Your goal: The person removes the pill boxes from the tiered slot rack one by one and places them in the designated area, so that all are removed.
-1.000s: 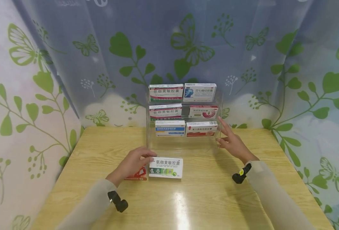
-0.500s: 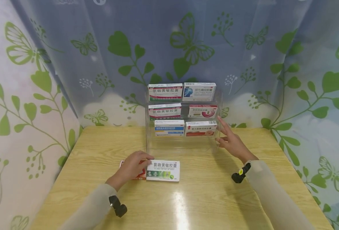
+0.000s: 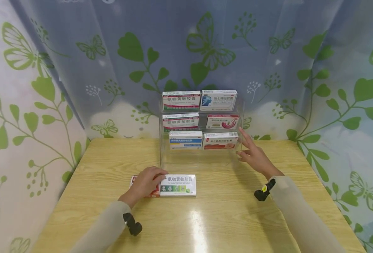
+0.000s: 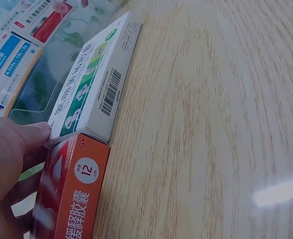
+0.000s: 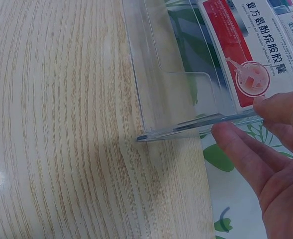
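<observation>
A white and green medicine box lies on the table, end to end with a red-orange medicine box. My left hand pinches the white box's left end, its thumb on the corner beside the seam; it partly covers the red box in the head view. Behind them stands a clear tiered display rack with medicine boxes on its tiers. At the rack's right side, my right hand holds the side panel between thumb and fingers, close to a white and red medicine box.
On the rack's upper tiers stand a head-picture box and white, red and green boxes. A blue and white box is at the lower left. The wooden table meets a leaf-patterned curtain behind the rack.
My left hand has drawn the white and green box slightly left, and it now lines up against the red-orange box. The right hand stays at the rack's side.
</observation>
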Demonstrator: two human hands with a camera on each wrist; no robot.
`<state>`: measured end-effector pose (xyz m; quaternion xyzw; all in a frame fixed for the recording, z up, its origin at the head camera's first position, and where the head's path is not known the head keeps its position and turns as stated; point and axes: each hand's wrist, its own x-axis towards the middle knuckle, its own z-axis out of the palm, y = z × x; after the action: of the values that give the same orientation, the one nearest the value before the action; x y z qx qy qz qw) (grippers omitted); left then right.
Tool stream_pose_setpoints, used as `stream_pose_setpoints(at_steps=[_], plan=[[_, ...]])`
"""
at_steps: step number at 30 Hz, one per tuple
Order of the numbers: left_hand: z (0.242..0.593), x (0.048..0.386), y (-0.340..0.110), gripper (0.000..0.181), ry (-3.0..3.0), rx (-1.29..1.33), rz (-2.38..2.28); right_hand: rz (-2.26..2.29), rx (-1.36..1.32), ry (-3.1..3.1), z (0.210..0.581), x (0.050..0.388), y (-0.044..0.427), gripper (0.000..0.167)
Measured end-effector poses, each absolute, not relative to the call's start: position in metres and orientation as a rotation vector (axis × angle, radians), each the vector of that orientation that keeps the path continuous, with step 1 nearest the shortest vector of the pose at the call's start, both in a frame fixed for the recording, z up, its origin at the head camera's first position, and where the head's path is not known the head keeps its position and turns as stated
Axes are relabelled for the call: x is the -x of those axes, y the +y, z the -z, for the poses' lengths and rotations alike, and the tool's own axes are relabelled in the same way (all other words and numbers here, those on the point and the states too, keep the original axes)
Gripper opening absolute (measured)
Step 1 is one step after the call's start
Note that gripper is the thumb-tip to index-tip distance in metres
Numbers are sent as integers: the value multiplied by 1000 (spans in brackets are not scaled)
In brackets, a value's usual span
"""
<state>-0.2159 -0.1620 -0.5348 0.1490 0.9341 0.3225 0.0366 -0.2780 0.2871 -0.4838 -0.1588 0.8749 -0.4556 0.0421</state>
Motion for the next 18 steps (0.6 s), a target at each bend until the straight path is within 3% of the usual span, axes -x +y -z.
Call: stream_pose_setpoints(at_steps=[18], plan=[[540, 220, -163, 21, 2856, -456, -914, 1384, 479, 2685, 482, 277, 286, 101]])
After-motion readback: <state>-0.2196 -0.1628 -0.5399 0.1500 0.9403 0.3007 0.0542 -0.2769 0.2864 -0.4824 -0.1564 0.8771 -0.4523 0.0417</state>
